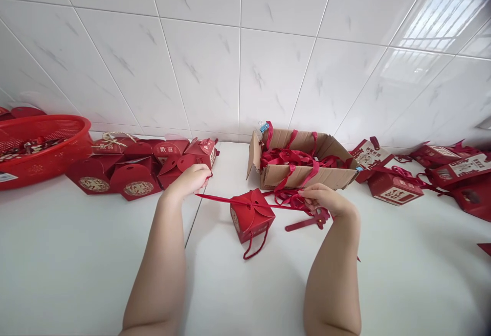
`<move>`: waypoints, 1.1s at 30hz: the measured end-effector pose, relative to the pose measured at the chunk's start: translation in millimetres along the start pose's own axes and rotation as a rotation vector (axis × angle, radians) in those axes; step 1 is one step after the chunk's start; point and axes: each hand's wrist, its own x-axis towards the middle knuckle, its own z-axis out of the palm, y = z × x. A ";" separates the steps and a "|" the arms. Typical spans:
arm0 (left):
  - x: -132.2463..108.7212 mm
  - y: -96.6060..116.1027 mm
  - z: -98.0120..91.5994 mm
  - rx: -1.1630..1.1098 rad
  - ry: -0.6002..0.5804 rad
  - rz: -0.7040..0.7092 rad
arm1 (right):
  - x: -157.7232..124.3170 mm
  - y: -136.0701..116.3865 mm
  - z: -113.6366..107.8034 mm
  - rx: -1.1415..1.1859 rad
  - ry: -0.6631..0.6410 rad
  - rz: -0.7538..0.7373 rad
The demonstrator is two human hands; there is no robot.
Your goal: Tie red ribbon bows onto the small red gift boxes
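A small red gift box (pixel 252 218) stands on the white table, with a corded handle hanging off its front side. Across its top runs a red ribbon (pixel 215 198), crossed at the middle of the lid and drawn taut to both sides. My left hand (pixel 192 178) is closed on one end of the ribbon, left of the box. To the right, my right hand (pixel 317 196) pinches the other end. Below that hand lies a flat dark red strip with a shaped end (pixel 307 222). Loose ribbon lies in loops beside my right hand.
Behind the gift box sits a cardboard box (pixel 307 174) of red ribbons, some draped over its edge. Several red boxes (pixel 138 177) stand at left, near a red plastic basket (pixel 46 172). More red boxes (pixel 395 187) lie at right. A tiled wall closes the back.
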 end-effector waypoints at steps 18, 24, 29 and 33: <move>15.6 -9.6 -2.1 -0.212 0.024 0.011 | -14.9 4.6 -5.2 0.115 0.062 0.093; 16.8 -8.7 -2.9 -0.321 0.129 0.041 | -30.2 -5.9 -1.6 0.103 0.032 0.060; 16.5 -6.8 -3.9 -0.495 0.257 0.186 | -44.2 -17.4 1.7 0.068 0.043 0.017; 16.1 -5.2 -5.2 -0.584 0.332 0.246 | -49.7 -17.0 1.0 0.050 0.066 -0.002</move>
